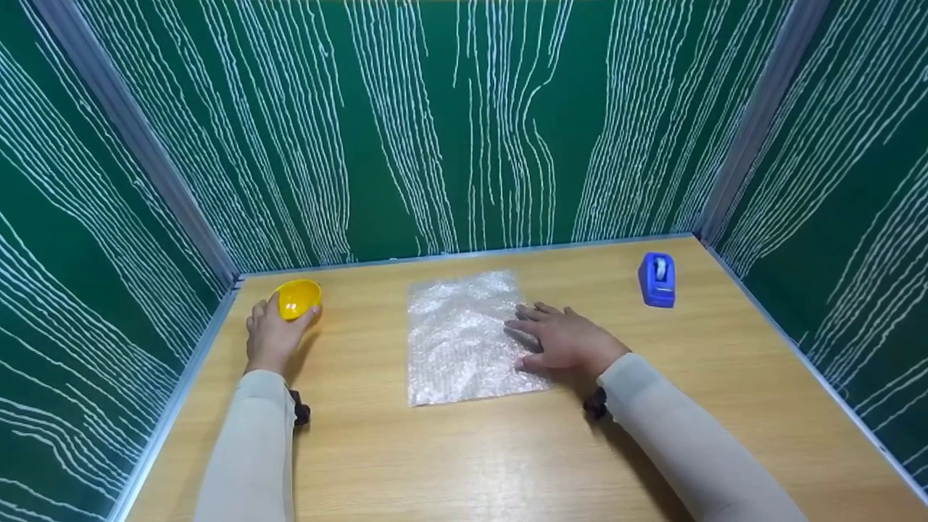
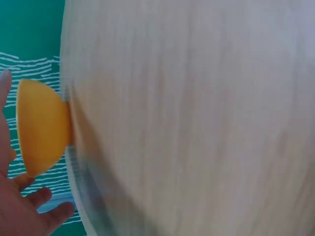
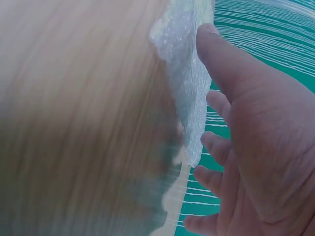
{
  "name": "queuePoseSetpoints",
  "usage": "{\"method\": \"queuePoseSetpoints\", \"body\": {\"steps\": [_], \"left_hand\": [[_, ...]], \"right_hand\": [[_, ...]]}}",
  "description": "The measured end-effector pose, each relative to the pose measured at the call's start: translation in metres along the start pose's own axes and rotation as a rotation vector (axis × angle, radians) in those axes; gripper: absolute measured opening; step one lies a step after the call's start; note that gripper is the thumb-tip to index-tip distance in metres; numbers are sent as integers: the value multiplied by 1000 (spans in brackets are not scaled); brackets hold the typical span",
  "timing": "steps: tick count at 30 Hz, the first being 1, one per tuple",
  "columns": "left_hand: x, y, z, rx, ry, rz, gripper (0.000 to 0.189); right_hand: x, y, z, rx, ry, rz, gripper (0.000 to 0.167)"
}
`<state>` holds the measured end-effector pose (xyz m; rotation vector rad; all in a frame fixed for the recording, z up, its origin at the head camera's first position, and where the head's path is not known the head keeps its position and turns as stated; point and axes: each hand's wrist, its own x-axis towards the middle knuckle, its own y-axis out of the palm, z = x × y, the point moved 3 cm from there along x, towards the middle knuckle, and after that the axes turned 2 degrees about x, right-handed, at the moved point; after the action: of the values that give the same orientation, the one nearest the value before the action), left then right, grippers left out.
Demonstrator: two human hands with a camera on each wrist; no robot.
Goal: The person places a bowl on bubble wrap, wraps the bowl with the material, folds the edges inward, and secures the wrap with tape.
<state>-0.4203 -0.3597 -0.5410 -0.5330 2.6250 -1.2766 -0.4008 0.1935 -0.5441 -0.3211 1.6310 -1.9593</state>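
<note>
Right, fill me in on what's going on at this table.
A person is working with both hands. The left hand holds a yellow bowl by its sides, near the back left of the wooden table. The right hand is at the right edge of a bubble wrap sheet that lies in the middle, its fingers spread. A blue tape dispenser stands toward the back right, with neither hand on it. Nothing is wrapped yet.

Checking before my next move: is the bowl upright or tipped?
Upright: the left wrist view shows the bowl with its base toward the table, opening away.
</note>
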Motion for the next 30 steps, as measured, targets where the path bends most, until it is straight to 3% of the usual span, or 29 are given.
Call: {"method": "queuePoseSetpoints", "body": {"steps": [8,16,24,30], "left_hand": [[3,3,9,-8,-27,16,123],[3,3,6,-42,-16,-8,123],[3,2,12,-67,-2,-3,123],[6,-1,8,-75,-9,9,124]], "right_hand": [[1,2,0,17,24,31,88],[1,-2,3,20,9,20,90],[0,0,5,30,13,18,92],[-3,-4,10,39,3,14,90]]}}
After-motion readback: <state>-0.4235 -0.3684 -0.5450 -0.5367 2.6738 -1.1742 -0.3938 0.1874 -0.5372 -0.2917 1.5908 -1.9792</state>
